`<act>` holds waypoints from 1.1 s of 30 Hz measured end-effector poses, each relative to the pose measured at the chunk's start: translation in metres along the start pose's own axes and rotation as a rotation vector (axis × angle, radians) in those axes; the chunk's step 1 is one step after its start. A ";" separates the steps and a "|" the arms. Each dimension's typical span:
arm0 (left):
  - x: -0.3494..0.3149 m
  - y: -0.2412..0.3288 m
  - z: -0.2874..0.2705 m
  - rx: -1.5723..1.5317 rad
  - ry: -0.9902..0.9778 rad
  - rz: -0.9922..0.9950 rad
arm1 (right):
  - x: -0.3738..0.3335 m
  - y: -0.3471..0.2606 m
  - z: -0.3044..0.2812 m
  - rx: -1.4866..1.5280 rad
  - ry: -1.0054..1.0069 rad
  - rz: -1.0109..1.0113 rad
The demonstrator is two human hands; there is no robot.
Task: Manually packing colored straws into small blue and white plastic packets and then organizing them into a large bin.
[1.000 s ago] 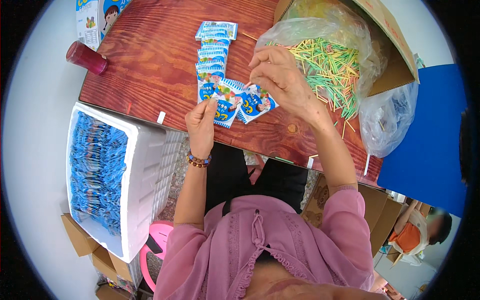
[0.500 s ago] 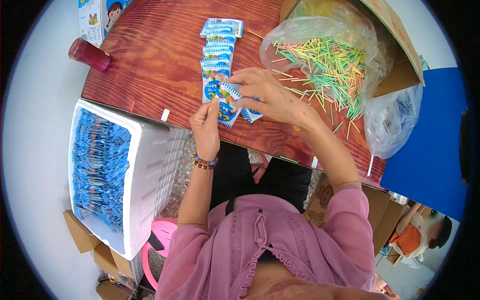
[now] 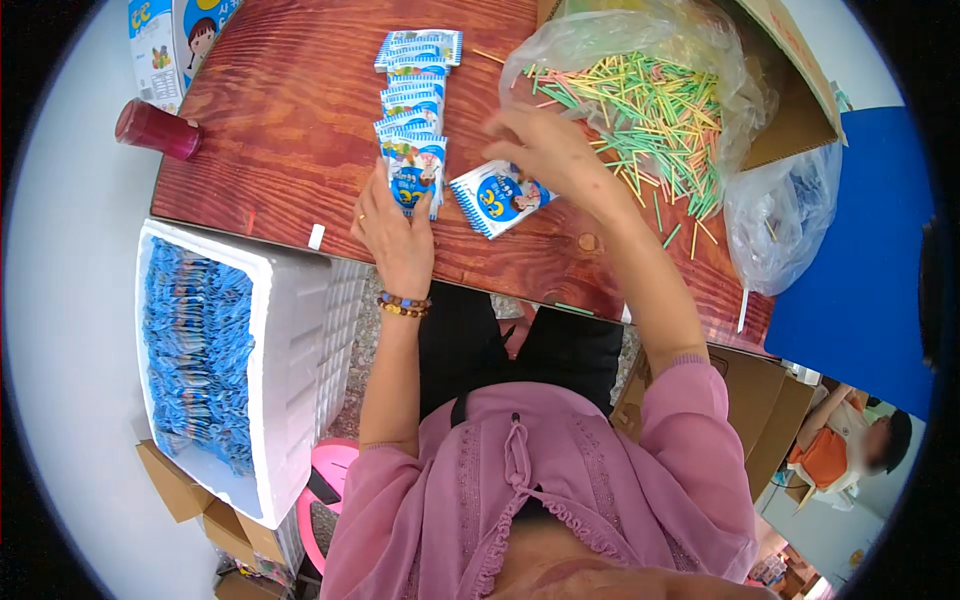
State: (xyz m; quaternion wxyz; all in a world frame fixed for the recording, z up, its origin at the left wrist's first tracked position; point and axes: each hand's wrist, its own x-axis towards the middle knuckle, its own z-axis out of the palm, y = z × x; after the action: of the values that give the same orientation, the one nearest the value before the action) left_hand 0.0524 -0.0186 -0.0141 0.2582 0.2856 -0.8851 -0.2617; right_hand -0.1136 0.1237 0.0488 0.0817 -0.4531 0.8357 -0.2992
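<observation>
A row of overlapping blue-and-white sachets (image 3: 412,92) runs away from me on the reddish wooden table. My left hand (image 3: 397,238) grips the nearest sachet (image 3: 416,168) of that row by its sides, thumb on the right edge and fingers on the left. To its right, another blue-and-white sachet (image 3: 497,200) lies slanted on the tabletop, partly under my right wrist. My right hand (image 3: 552,150) is above it with fingers apart and nothing visible in them. Just beyond that hand spreads a pile of thin green, yellow and pink sticks (image 3: 660,130) on clear plastic.
A tipped cardboard box (image 3: 800,110) and a clear bag (image 3: 785,230) flank the sticks. A dark red jar (image 3: 158,130) lies at the far left. Below the table's left edge, a white foam box (image 3: 262,400) holds many blue sachets. Another person (image 3: 835,445) sits at lower right.
My hands have parted: the left went down onto the row's nearest sachet, the right moved away toward the sticks. The sachet formerly between them is let go. The whole view shifted slightly.
</observation>
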 end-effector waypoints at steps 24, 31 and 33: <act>0.019 0.057 0.020 -0.189 -0.122 0.201 | -0.047 0.050 0.014 0.614 0.255 0.129; 0.018 0.074 0.011 -0.166 0.057 0.298 | -0.046 0.051 0.007 0.410 0.467 -0.201; 0.020 0.076 0.011 -0.292 0.077 0.269 | -0.050 0.043 -0.004 0.548 0.387 -0.201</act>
State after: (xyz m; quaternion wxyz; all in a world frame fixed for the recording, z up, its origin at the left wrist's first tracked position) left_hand 0.0034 0.0255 0.0302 0.3631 0.1343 -0.8573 -0.3394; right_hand -0.1169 0.1833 0.0210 0.0104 -0.4292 0.6756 -0.5993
